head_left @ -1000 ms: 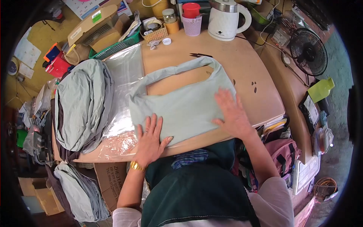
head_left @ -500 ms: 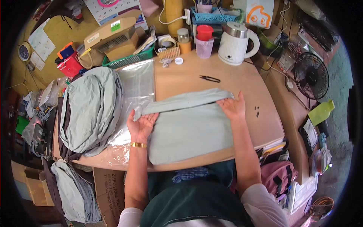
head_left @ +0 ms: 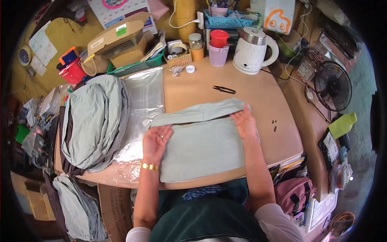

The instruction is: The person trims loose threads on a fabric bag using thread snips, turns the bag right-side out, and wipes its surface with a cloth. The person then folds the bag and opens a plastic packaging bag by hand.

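A pale grey-green cloth bag lies flat on the brown table, its strap folded down along the top edge. At the strap's left end is my left hand, palm up, with its fingers on the cloth and a gold band at the wrist. My right hand touches the strap's right end, fingers stretched out at the fold. Black thread snips lie beyond the bag. Left of the bag are clear plastic sheets and a heap of similar cloth.
Along the back stand a green basket with cardboard, a small wicker basket, a pink cup and a white kettle. A black fan is at the right. More cloth hangs below at the left.
The strap, raised in a loop a second ago, is now folded down over the bag. Both hands moved from the bag's body to the strap's ends. Lately the hands and bag shifted slightly nearer me.
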The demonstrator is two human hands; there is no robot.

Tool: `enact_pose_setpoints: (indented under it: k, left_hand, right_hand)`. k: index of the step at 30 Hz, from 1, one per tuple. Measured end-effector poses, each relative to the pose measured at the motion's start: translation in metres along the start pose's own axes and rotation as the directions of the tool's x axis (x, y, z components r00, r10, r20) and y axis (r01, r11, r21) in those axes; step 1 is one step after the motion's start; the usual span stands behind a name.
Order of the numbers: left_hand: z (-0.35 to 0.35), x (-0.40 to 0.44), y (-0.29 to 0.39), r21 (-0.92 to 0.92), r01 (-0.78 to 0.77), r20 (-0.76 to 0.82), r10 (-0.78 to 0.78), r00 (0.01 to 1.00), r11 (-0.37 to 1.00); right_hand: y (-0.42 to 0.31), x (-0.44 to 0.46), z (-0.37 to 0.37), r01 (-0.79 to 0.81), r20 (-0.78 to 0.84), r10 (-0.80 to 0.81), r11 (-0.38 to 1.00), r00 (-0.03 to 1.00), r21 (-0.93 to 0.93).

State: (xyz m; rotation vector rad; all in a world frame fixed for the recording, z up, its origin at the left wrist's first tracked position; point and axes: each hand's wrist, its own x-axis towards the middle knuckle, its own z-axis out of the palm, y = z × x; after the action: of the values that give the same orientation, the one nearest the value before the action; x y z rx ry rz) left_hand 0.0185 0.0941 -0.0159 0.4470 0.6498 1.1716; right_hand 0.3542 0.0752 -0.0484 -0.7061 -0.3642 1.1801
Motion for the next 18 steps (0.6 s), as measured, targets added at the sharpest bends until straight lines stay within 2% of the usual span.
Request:
enact_pose_setpoints:
  k: [1, 2, 3, 4, 5, 6, 7, 8, 9, 10, 11, 13, 14, 16, 17, 18]
  left_hand:
    - [0.018, -0.013, -0.005, 0.283, -0.008, 0.029, 0.0, 1.0, 0.959]
    - [0.038, -0.027, -0.02, 0.584, -0.061, 0.075, 0.02, 0.997, 0.81]
    - [0.058, -0.051, -0.023, 0.928, -0.259, 0.287, -0.071, 0.955, 0.269]
    - [0.065, -0.058, -0.043, 0.922, -0.273, 0.307, -0.089, 0.947, 0.273]
    - [0.072, -0.063, -0.063, 0.908, -0.394, 0.386, -0.083, 0.919, -0.143]
    - [0.076, -0.066, -0.077, 0.722, -0.443, 0.465, -0.102, 0.88, -0.532]
    - [0.071, -0.065, -0.084, 0.712, -0.465, 0.481, -0.117, 0.869, -0.526]
    - [0.063, -0.059, -0.088, 0.67, -0.442, 0.433, -0.169, 0.885, -0.596]
    - [0.06, -0.054, -0.089, 0.616, -0.42, 0.38, -0.216, 0.9, -0.666]
    - [0.062, -0.054, -0.089, 0.601, -0.441, 0.393, -0.234, 0.889, -0.667]
    - [0.065, -0.057, -0.087, 0.637, -0.431, 0.385, -0.221, 0.896, -0.639]
    - [0.078, -0.062, -0.082, 0.672, -0.418, 0.379, -0.2, 0.903, -0.612]
    - [0.086, -0.061, -0.08, 0.667, -0.426, 0.382, -0.21, 0.9, -0.611]
    - [0.115, -0.047, -0.074, 0.646, -0.455, 0.29, -0.354, 0.889, -0.613]
    - [0.14, -0.041, -0.076, 0.693, -0.539, 0.384, -0.387, 0.838, -0.479]
    - [0.149, -0.031, -0.093, 0.669, -0.646, 0.558, -0.325, 0.763, -0.367]
  right_hand:
    - [0.005, 0.004, -0.001, 0.017, -0.014, -0.017, 1.0, 1.0, 0.003]
    - [0.011, 0.008, -0.002, 0.012, -0.034, -0.02, 0.975, 0.999, -0.223]
    - [0.014, 0.009, 0.0, -0.003, -0.06, -0.026, 0.899, 0.998, -0.439]
    - [0.002, -0.007, 0.024, 0.011, 0.014, -0.001, 0.706, 1.0, -0.709]
    - [-0.009, -0.027, 0.052, 0.039, 0.067, 0.051, 0.435, 0.996, -0.9]
    - [0.007, -0.042, 0.06, 0.288, 0.273, -0.143, 0.104, 0.951, -0.952]
    - [0.02, -0.064, 0.059, 0.439, 0.503, -0.241, -0.274, 0.83, -0.856]
    - [0.019, -0.086, 0.055, 0.422, 0.492, -0.26, -0.282, 0.831, -0.862]
    - [0.017, -0.11, 0.056, 0.513, 0.541, 0.027, -0.355, 0.841, -0.781]
    - [0.014, -0.121, 0.057, 0.612, 0.526, 0.313, -0.383, 0.791, -0.693]
    - [0.007, -0.114, 0.043, 0.597, 0.517, 0.299, -0.386, 0.802, -0.704]
    - [-0.021, -0.091, 0.008, 0.314, 0.351, 0.059, -0.601, 0.934, -0.735]
    - [-0.024, -0.092, 0.001, 0.305, 0.344, 0.053, -0.601, 0.938, -0.739]
    - [-0.035, -0.09, -0.002, 0.255, 0.368, -0.024, -0.678, 0.929, -0.689]
    - [-0.032, -0.094, -0.001, 0.249, 0.364, -0.029, -0.679, 0.931, -0.69]
    - [-0.022, -0.104, 0.002, 0.279, 0.349, 0.051, -0.711, 0.936, -0.645]
